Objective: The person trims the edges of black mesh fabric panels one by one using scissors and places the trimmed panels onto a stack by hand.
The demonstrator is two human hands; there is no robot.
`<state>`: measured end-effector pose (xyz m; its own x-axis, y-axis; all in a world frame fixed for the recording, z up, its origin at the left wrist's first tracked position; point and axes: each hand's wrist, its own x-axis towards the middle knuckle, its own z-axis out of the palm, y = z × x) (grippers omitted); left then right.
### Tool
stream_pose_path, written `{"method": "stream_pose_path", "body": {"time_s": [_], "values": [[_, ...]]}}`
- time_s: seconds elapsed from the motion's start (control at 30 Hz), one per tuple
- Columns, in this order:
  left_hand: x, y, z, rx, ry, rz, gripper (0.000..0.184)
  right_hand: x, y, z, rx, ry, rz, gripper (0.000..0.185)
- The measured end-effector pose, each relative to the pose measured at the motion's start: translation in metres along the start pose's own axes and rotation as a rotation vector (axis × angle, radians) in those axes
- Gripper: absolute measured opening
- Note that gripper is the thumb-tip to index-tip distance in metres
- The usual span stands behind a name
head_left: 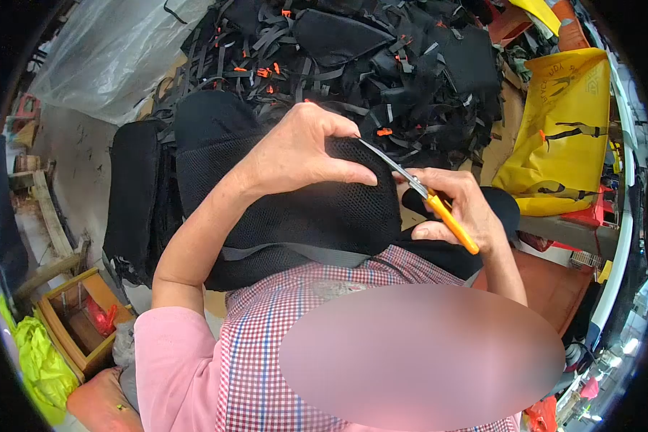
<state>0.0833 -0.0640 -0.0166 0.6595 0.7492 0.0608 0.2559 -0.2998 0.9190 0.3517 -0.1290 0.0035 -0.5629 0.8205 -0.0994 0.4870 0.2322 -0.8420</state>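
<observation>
A black mesh-covered padded piece [281, 223] with a grey strap [295, 252] lies across my lap. My left hand [313, 147] is on its upper edge, thumb on the mesh and fingers curled over the rim, gripping it. In my right hand [453, 205] is a pair of snips with yellow-orange handles [450, 219]. Their metal blades point up and left, with the tip close to my left fingertips at the top edge of the piece. Whether the tip touches the fabric cannot be made out.
Ahead lies a large heap of black straps and bags with orange buckles [324, 65]. Clear plastic sheeting [115, 57] is at upper left, a yellow bag [561, 137] at right. A wooden drawer [86, 317] and lime-green plastic [39, 367] sit at lower left.
</observation>
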Motion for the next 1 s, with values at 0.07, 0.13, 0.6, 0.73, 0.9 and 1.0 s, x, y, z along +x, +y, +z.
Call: {"method": "stream_pose_path", "body": {"time_s": [0.07, 0.13, 0.6, 0.73, 0.9, 1.0], "values": [[0.001, 0.0, 0.001, -0.005, -0.011, 0.001, 0.025, 0.001, -0.005, -0.011, -0.027, -0.08, 0.092, 0.074], [0.001, 0.0, 0.001, 0.003, -0.023, -0.017, 0.024, 0.001, -0.009, -0.021, -0.093, -0.159, 0.186, 0.078], [0.003, 0.003, 0.012, -0.018, 0.031, 0.045, 0.037, 0.008, -0.02, -0.03, -0.219, -0.162, 0.064, 0.05], [0.003, 0.007, 0.009, -0.02, 0.054, 0.018, 0.047, 0.004, -0.009, -0.018, -0.143, -0.107, 0.066, 0.041], [0.005, 0.0, 0.013, -0.05, 0.087, 0.063, 0.05, -0.002, 0.002, -0.001, -0.064, -0.063, 0.073, 0.032], [0.004, 0.001, 0.012, -0.076, 0.059, -0.011, 0.05, 0.0, 0.0, -0.012, -0.06, -0.036, 0.01, 0.044]]}}
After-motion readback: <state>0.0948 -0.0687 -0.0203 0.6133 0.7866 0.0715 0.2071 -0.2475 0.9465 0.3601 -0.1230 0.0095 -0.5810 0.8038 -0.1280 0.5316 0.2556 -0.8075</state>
